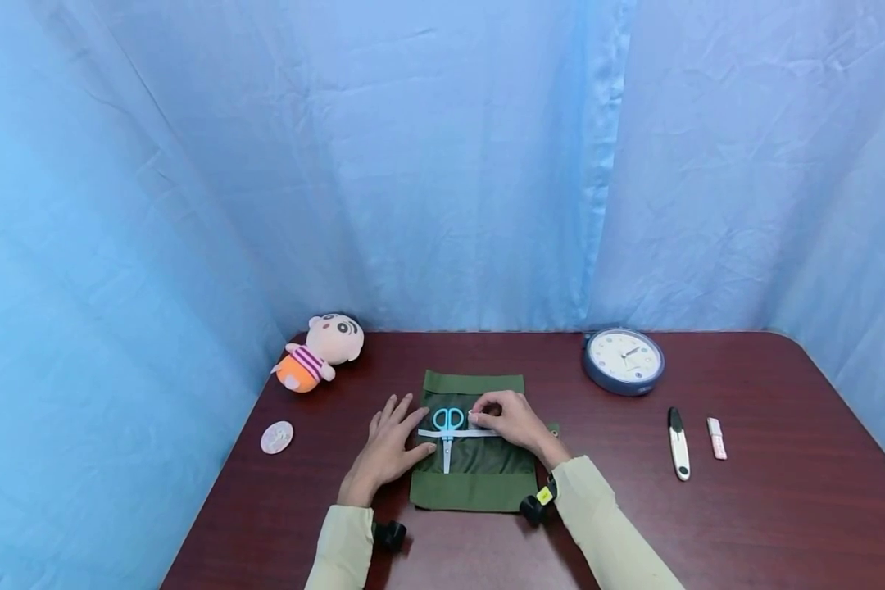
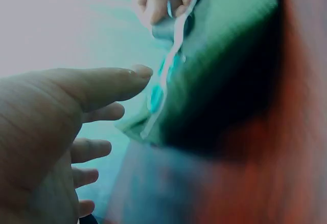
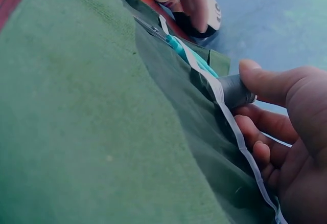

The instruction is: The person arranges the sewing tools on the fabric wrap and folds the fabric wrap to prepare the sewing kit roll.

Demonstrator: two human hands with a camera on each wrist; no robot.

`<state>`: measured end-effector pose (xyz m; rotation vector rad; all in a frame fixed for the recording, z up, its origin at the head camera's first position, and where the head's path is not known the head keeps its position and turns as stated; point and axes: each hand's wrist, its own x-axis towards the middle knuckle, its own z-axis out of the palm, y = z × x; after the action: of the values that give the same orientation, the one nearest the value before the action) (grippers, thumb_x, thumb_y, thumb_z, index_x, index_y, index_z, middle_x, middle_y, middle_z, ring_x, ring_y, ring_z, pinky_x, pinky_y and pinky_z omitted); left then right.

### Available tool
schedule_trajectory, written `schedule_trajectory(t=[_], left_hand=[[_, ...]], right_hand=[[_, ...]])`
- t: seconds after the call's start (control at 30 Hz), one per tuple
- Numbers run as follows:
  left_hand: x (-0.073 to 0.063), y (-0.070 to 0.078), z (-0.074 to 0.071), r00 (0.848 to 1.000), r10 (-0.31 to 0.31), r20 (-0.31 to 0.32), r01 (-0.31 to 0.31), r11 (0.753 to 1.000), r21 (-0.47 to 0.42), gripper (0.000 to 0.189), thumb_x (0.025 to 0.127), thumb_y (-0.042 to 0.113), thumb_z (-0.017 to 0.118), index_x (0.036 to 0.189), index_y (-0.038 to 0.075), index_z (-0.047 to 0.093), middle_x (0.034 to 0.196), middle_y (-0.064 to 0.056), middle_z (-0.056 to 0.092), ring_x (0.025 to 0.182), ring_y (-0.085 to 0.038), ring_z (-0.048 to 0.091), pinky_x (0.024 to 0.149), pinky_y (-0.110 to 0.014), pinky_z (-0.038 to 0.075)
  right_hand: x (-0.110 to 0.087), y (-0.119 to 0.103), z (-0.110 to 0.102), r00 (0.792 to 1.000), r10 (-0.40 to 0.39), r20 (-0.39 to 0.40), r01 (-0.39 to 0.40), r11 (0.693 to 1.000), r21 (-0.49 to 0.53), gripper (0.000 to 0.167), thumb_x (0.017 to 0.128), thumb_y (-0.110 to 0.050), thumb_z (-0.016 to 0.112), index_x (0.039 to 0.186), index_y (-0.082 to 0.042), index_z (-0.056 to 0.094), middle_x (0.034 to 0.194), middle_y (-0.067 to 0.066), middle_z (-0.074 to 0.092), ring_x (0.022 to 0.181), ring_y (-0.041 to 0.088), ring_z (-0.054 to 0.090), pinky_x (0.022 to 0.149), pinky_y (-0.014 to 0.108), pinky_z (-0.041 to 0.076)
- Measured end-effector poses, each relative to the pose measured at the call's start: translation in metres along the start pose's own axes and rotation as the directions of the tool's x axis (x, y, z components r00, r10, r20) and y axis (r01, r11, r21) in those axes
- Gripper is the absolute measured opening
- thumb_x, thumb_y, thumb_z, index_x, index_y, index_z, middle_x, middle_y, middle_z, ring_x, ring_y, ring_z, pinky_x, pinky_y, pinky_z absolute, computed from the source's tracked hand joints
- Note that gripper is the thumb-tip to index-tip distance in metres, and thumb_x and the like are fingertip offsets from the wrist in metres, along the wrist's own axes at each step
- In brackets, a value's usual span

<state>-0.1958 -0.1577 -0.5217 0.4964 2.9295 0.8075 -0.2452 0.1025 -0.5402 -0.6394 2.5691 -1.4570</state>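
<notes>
Dark red-brown wooden table (image 1: 774,393): carries everything we see here.
Green rectangular fabric organiser (image 1: 472,493): lies spread out short of the table's far edge, nearer its left edge; we judge it soft and light, likely to ruck up unless steadied at a border.
Left hand (image 1: 389,442): fingers spread wide at the organiser's left edge, gripping nothing; we cannot tell how firmly it rests there.
Right hand (image 1: 511,419): narrowed to a pinch, thumb and fingers on the spool.
Light-blue-handled metal scissors (image 1: 447,442): under the white elastic strap (image 1: 479,433), near the organiser's left edge, blades towards its near edge; stiff, best taken by the handle loops.
Grey cylindrical spool (image 3: 237,92): at the strap, right of the scissors, partly behind the elastic; probably light, firm and inclined to roll, so we would hold its exposed end.
</notes>
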Motion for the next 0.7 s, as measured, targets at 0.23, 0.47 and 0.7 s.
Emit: schedule_trajectory(t=[0.23,0.47,0.7], left_hand=[[0.016,0.024,-0.003,0.997,0.066,0.028,-0.067,0.997,0.044,0.060,0.091,0.035,0.073,0.144,0.013,0.055,0.159,-0.019,0.039,0.154,-0.047,0.017,0.119,-0.070,0.018],[0.036,0.036,0.009,0.992,0.100,0.081,-0.109,0.989,0.104,0.061,0.086,0.038,0.079,0.139,0.015,0.060,0.153,-0.016,0.048,0.151,-0.044,0.027,0.119,-0.065,0.025],[0.044,0.035,0.025,0.994,0.073,0.087,-0.086,0.984,0.156,0.060,0.087,0.042,0.077,0.139,0.017,0.060,0.153,-0.013,0.050,0.150,-0.040,0.032,0.117,-0.064,0.028]], right_hand=[[0.003,0.009,0.002,0.999,0.017,-0.040,-0.018,1.000,-0.014,0.010,0.094,-0.028,0.070,0.097,-0.020,0.077,0.092,-0.001,0.074,0.075,0.006,0.061,0.069,0.023,0.050],[0.002,0.012,0.003,0.998,0.030,-0.049,-0.029,1.000,0.011,0.012,0.094,-0.027,0.070,0.100,-0.018,0.077,0.095,0.002,0.075,0.077,0.004,0.064,0.070,0.022,0.052],[0.001,0.013,0.005,0.998,0.016,-0.053,-0.014,0.999,0.032,0.015,0.094,-0.031,0.071,0.101,-0.019,0.077,0.095,0.002,0.075,0.075,0.005,0.063,0.069,0.023,0.052]])
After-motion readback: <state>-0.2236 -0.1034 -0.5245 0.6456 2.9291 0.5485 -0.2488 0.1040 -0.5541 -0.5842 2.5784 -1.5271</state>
